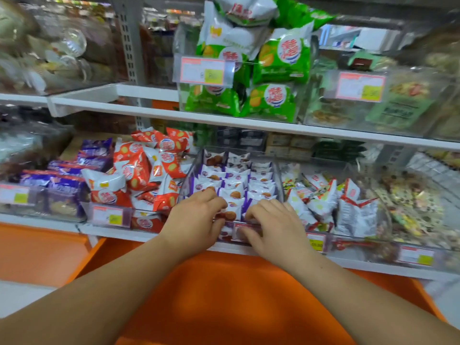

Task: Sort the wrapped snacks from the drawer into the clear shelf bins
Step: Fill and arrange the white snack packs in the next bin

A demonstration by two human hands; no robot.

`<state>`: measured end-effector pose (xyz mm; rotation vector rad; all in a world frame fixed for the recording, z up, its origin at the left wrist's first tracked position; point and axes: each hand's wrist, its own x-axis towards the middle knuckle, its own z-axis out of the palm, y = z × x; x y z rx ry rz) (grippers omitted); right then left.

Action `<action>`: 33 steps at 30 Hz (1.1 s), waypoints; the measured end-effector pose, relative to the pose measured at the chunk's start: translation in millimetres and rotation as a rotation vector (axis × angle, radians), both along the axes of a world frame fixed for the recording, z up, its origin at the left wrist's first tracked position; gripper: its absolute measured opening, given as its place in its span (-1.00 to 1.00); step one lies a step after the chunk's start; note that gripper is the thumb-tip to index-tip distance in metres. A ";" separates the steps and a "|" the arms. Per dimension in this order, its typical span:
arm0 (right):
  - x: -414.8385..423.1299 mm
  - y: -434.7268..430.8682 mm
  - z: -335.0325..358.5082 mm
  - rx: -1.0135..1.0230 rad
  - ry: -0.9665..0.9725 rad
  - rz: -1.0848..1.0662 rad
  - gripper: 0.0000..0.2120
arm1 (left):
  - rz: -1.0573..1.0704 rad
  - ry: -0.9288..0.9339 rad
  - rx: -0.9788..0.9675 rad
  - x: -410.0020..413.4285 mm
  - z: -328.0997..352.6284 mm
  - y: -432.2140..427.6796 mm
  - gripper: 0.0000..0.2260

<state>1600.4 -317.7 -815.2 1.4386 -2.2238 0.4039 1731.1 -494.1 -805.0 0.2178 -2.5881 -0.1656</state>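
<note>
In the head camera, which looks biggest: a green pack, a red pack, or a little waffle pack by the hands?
Largest: green pack
Middle: red pack
Smallest: waffle pack, though nearest
Green and red may really match; distance makes that unsure.

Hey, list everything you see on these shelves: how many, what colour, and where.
Green foil snack packets: many, green and white, upper shelf.
Red foil snack packets: many, red and white, lower shelf, left of centre.
Purple wrapped snacks: several, purple, lower shelf, far left.
Small wrapped biscuits: many in rows, white and purple, centre clear bin.
Price labels: several, pink and yellow, bin fronts.
Orange drawer: one, orange, below the shelves.
Left hand: one, on the biscuits at the centre bin's front.
Right hand: one, beside it, grip unclear.
</note>
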 end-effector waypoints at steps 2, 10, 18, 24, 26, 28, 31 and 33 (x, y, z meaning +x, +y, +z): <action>-2.2 15.9 11.0 -0.053 -0.049 -0.023 -0.77 | -0.080 0.035 0.056 -6.9 5.9 18.5 -0.72; -63.9 102.2 18.0 0.020 -0.218 -0.190 -0.84 | -0.396 -0.017 0.102 -92.4 7.9 96.5 -0.80; -95.7 152.2 3.1 0.117 -0.106 -0.234 -0.69 | -0.410 -0.083 -0.033 -134.8 -14.3 116.9 -0.90; -103.1 161.1 -8.8 0.101 -0.160 -0.228 -0.73 | -0.347 -0.105 -0.059 -134.1 -14.8 121.2 -0.87; -102.5 157.2 -12.2 0.100 -0.158 -0.238 -0.78 | -0.327 -0.133 -0.078 -133.5 -12.7 125.4 -0.80; -102.7 155.8 -16.1 0.108 -0.151 -0.267 -0.79 | -0.300 -0.155 -0.110 -133.9 -13.2 128.5 -0.74; -101.0 152.3 -19.8 0.074 -0.113 -0.304 -0.85 | -0.292 -0.176 -0.121 -134.5 -16.1 129.8 -0.67; -100.8 149.1 -16.9 0.022 -0.070 -0.311 -0.93 | -0.299 -0.158 -0.108 -136.5 -15.3 129.4 -0.66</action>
